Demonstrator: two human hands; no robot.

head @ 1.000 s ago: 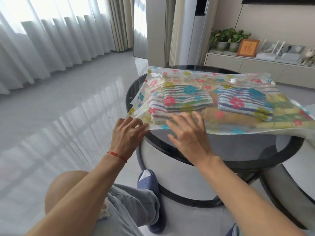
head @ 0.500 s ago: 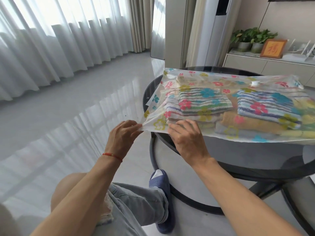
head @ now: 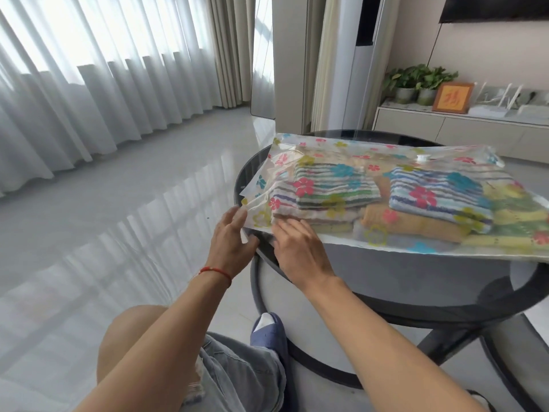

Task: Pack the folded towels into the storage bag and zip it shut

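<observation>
Lying crosswise: storage bag (head: 371, 156)

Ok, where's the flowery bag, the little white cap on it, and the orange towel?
storage bag (head: 335, 150): head view, on its flowered far edge.
white cap (head: 423, 157): head view, on the cap's top.
orange towel (head: 416, 226): head view, on its folded front side, inside the bag.

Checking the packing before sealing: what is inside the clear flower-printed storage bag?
Inside the clear flower-printed storage bag lie folded towels: two striped towels stacked on top, an orange towel and a yellow one beneath. What lies lower in the stacks is covered.
</observation>
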